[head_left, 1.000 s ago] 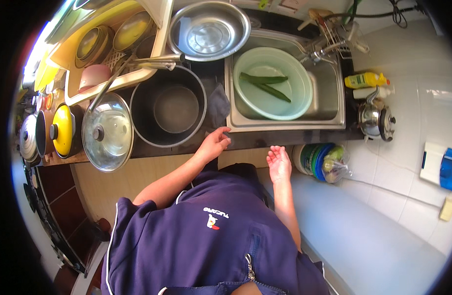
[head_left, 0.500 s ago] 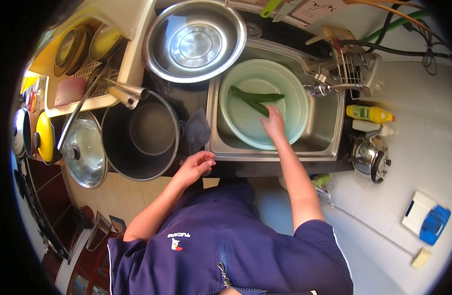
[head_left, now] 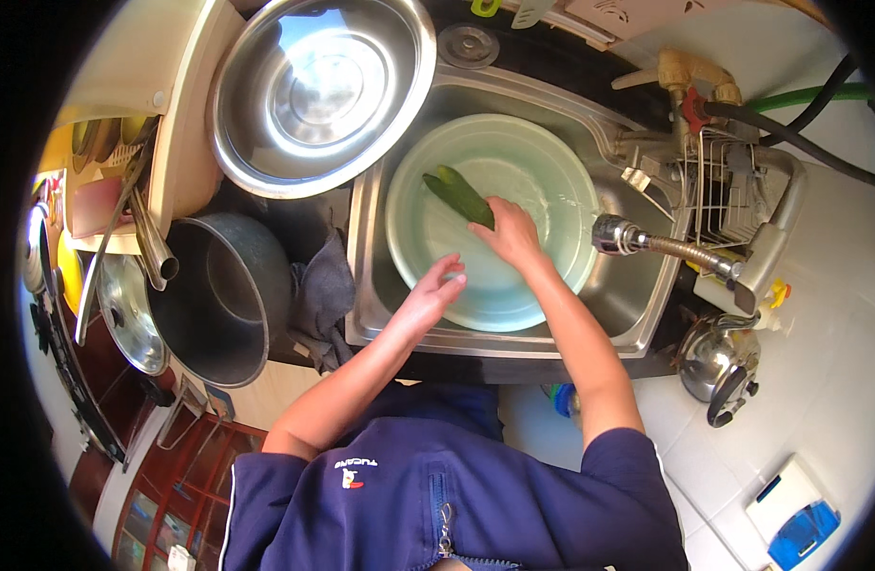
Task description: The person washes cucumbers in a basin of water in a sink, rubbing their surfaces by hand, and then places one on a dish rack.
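Observation:
My right hand [head_left: 510, 233] is wrapped round the near ends of dark green cucumbers [head_left: 459, 198], at least two side by side, in a pale green plastic basin [head_left: 397, 252]. Their far ends point to the upper left. The basin holds what looks like clear water and sits inside a stainless steel sink [head_left: 620, 249]. Over the basin's near left rim, my left hand [head_left: 435, 293] is empty, its fingers apart and slightly curled.
A large steel bowl [head_left: 230, 119] stands left of the sink, beyond a deep dark pot [head_left: 252, 285]. A grey cloth [head_left: 321, 290] lies between pot and sink. At right are the faucet [head_left: 620, 234], a wire rack [head_left: 723, 190] and a kettle [head_left: 718, 360].
My right hand has closed round the cucumbers, which now lie close together. My left hand has moved from the counter edge to over the basin. The view has shifted.

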{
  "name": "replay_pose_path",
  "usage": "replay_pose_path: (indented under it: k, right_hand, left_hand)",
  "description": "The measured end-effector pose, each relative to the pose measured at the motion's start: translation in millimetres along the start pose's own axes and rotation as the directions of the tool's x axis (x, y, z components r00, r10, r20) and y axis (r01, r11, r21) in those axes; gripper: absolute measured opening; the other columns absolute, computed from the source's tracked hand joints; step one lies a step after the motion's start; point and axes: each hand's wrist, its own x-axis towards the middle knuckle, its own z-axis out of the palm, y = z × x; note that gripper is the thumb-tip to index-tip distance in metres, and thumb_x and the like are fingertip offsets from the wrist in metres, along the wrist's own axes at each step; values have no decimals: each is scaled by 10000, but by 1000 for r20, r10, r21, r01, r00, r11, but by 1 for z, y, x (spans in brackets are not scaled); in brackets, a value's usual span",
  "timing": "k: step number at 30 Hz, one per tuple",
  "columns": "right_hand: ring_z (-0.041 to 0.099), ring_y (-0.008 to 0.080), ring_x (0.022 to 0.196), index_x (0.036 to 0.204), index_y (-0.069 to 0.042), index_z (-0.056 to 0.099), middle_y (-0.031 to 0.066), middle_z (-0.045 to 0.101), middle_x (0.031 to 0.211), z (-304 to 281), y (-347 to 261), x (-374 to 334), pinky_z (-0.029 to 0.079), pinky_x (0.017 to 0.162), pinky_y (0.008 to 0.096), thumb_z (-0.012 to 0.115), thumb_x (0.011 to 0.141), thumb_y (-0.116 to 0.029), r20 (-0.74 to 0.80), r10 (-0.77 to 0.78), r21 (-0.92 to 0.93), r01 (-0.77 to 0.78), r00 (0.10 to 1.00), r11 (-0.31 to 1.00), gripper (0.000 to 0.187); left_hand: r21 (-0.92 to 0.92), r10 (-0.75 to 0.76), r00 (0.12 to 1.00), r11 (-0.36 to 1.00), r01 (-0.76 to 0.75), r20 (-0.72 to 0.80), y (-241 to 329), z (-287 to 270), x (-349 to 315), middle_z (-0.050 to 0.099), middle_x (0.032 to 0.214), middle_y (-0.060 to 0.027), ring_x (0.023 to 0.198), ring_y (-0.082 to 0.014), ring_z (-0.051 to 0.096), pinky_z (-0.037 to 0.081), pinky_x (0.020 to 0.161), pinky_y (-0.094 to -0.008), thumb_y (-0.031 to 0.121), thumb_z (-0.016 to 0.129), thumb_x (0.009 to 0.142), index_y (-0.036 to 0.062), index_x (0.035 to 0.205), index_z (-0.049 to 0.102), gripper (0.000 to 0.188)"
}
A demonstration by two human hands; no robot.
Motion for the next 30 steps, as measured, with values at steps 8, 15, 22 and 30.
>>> replay_pose_path:
  k: [8, 15, 22, 30]
  right_hand:
    - [556, 169, 703, 949, -54, 518, 64, 572, 798, -9, -3, -39, 472, 648, 292, 595, 846, -403, 201, 498, 980, -173, 844, -103, 371]
    - [563, 187, 771, 973, -44, 517, 87, 579, 860, 0, 0, -34, 478, 674, 314, 610, 831, -414, 188, 579, 982, -136, 793, -133, 406]
    - [574, 175, 782, 976, -11, 552, 76, 609, 911, 27, 58, -39, 453, 706, 304, 638, 815, -321, 238, 598, 917, -380, 765, 123, 359]
    - [420, 350, 1149, 1169, -25, 487, 176, 482, 1198, 26, 37, 4, 383, 901, 459, 641, 738, -185, -260, 142, -96, -171, 955, 981, 485]
  left_hand:
    - [319, 127, 992, 941, -114, -20, -12, 47, 44, 509, 1160, -231, 1054, -327, 527, 421, 873, -365, 362, 525, 874, -31, 1311, 304, 628]
    - [626, 385, 915, 745, -231, -120, -22, 48, 48, 573, 800, -157, 716, -247, 578, 461, 664, -356, 350, 584, 842, -21, 1124, 442, 487]
    - [540, 11, 998, 841, 28, -70, -25, 44, 65, 590, 773, -229, 749, -364, 593, 437, 656, -433, 407, 528, 856, -32, 916, 492, 445]
    - [464, -163, 984, 868, 177, -69, -56, 25, 76, 563, 666, -124, 516, -200, 566, 444, 513, -337, 413, 448, 912, -41, 911, 513, 459]
